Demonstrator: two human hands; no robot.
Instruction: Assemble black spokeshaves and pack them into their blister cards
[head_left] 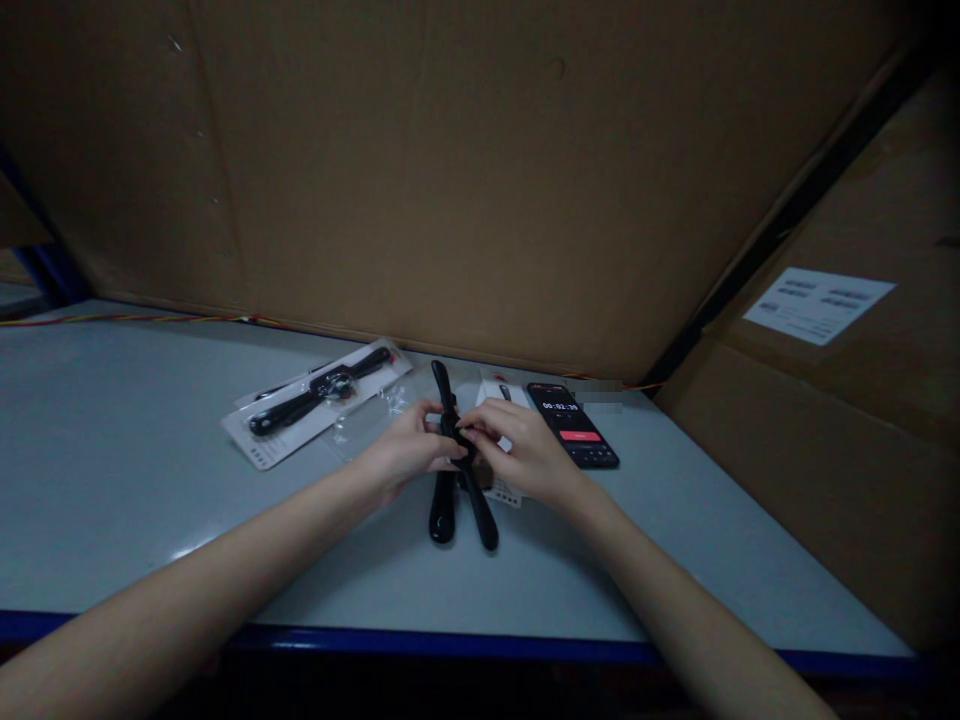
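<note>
Between my hands, near the middle of the table, is a black long-handled tool (481,508). One arm of it points away from me and two rounded black arms spread toward me; whether these all belong to one piece I cannot tell. My left hand (411,446) grips its centre from the left, with thumb and fingers closed round it. From the right, the fingers of my right hand (519,446) are pinched at the same central part. My fingers hide most of the tool's middle. A white printed card (512,496) lies partly under my right hand.
Packaged black tools (319,400) on white cards lie at the left, with clear plastic wrap (367,415) beside them. A phone (574,425) showing a timer rests at the right. Cardboard walls (480,180) stand behind and right; a thin cable (150,318) runs along the back.
</note>
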